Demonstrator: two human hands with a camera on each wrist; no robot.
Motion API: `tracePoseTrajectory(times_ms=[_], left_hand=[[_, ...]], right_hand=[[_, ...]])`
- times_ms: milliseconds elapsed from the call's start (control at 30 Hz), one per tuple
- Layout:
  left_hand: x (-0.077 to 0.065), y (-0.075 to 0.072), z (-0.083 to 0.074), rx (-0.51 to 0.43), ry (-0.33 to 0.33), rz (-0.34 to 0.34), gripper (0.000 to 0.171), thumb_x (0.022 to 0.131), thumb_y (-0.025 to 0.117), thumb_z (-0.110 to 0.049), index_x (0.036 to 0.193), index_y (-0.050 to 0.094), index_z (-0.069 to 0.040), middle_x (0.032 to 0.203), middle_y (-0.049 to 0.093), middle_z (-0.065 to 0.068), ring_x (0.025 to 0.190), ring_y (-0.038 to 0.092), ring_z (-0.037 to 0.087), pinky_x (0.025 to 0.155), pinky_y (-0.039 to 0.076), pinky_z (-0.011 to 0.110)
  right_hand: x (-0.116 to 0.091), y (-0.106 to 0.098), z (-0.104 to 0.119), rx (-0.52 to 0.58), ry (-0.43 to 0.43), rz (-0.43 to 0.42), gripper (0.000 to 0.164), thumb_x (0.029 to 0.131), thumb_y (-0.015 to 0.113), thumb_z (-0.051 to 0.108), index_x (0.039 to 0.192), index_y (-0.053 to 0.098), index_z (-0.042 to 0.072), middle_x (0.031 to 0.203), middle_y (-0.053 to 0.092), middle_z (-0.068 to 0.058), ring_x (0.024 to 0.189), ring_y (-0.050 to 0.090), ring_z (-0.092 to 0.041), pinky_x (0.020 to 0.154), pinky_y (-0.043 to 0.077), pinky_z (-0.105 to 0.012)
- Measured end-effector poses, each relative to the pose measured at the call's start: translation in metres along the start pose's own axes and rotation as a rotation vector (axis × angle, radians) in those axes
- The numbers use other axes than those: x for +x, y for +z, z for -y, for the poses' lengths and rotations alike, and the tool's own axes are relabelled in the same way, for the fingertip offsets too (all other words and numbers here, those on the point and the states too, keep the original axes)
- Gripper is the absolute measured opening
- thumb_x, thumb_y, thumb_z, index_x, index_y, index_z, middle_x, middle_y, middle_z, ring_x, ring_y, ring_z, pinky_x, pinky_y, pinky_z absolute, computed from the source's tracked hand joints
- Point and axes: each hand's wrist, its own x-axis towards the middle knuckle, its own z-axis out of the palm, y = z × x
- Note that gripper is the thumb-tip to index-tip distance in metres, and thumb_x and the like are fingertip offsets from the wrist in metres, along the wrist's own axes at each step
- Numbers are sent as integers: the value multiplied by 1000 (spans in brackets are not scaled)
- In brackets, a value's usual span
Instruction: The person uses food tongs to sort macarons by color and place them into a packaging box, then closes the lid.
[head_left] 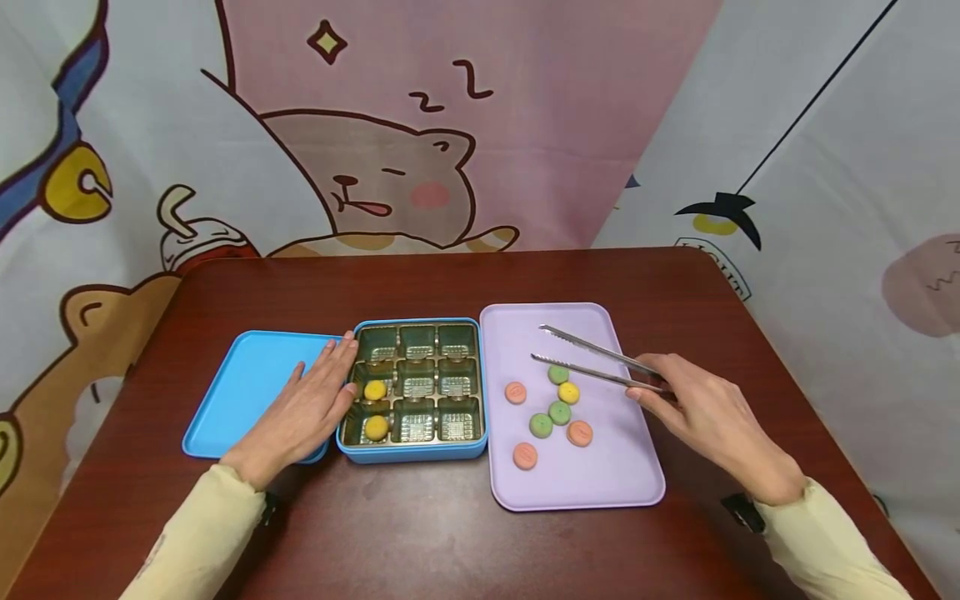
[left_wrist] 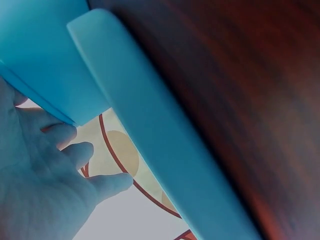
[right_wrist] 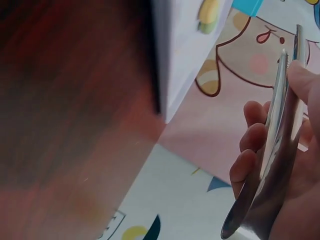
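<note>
My right hand (head_left: 701,417) grips a pair of metal tongs (head_left: 592,377), whose two arms stand apart above a lilac tray (head_left: 585,492). Nothing sits between the tips. On that tray lie three green discs (head_left: 541,426), three orange discs (head_left: 579,433) and a yellow disc (head_left: 568,392). Left of it stands a blue box (head_left: 420,454) with a gold compartment insert (head_left: 416,361). Two yellow discs (head_left: 376,428) sit in its left column, in the middle and front compartments. My left hand (head_left: 307,408) rests against the box's left side, fingers extended.
A blue lid (head_left: 240,383) lies flat on the dark wooden table (head_left: 420,533), partly under my left hand. Behind the table hangs a cloth with cartoon animals (head_left: 390,183). The tray's left edge meets the box's right side.
</note>
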Motion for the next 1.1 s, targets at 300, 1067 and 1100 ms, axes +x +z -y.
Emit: tracePoseTrajectory(times_ms=[300,1067,1100], left_hand=[[0,0,0,-4,-1,4,64,113,38,-35,166,15,-5,174,10,9,158,12,37,117,16,72],[0,-1,0,-13,3,8,64,114,36,-35,166,15,-6,173,10,11,158,11,37,117,17,72],[0,-1,0,-13,2,9,64,114,36,-35,166,15,-6,173,10,11,158,11,37,117,17,72]], right_hand=[[-18,-2,-20,-26,19,51,46,87,85,30,125,65,15,102,71,-1,82,66,-16,64,57,-46],[-37,-5,-47,-100,-2,110,44,84,87,34,120,68,16,94,68,3,73,59,-12,56,52,-39],[-38,-5,-47,-103,-7,110,44,84,87,34,120,68,16,93,68,3,72,59,-11,56,52,-38]])
